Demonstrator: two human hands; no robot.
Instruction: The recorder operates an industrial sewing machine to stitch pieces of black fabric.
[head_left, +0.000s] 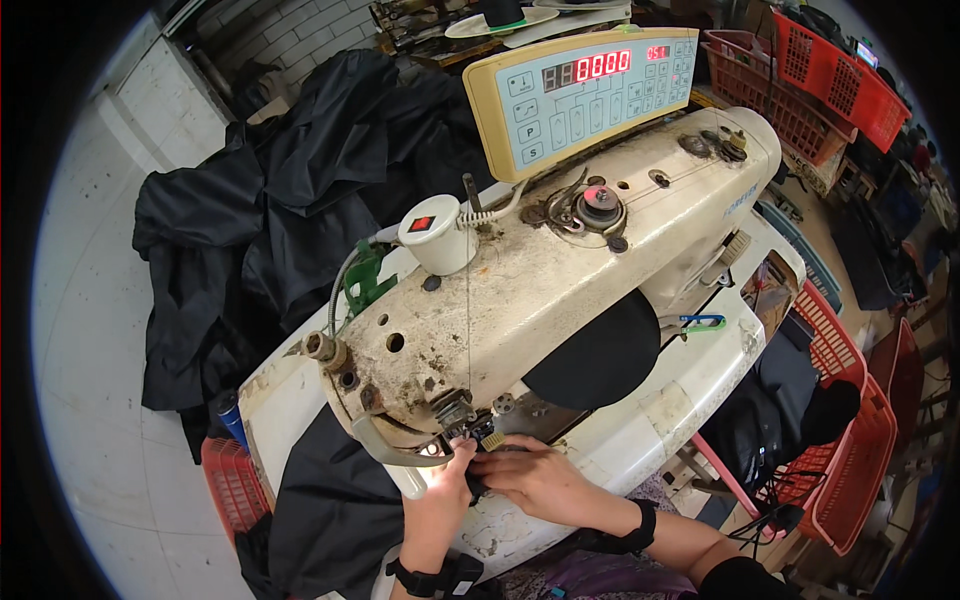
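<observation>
A worn cream sewing machine point(500, 290) stands across the middle of the view, its needle end toward the lower left. Close under that end, my left hand point(440, 505) points upward with a fingertip at the needle parts point(458, 412), lit by a small lamp. My right hand point(545, 483) comes in from the right, its bent fingers pressed together and meeting the left hand's fingers. What either hand pinches is too small or hidden to make out. Black fabric point(330, 510) lies on the machine bed left of my left hand, and a little dark cloth shows between the hands.
A control panel point(590, 95) with lit red digits sits behind the machine. Black cloth is heaped point(270, 190) at the back left. A rounded black piece point(595, 350) rests under the arm, near a small blue-green thread snipper point(703, 323). Red baskets point(845, 440) stand at right.
</observation>
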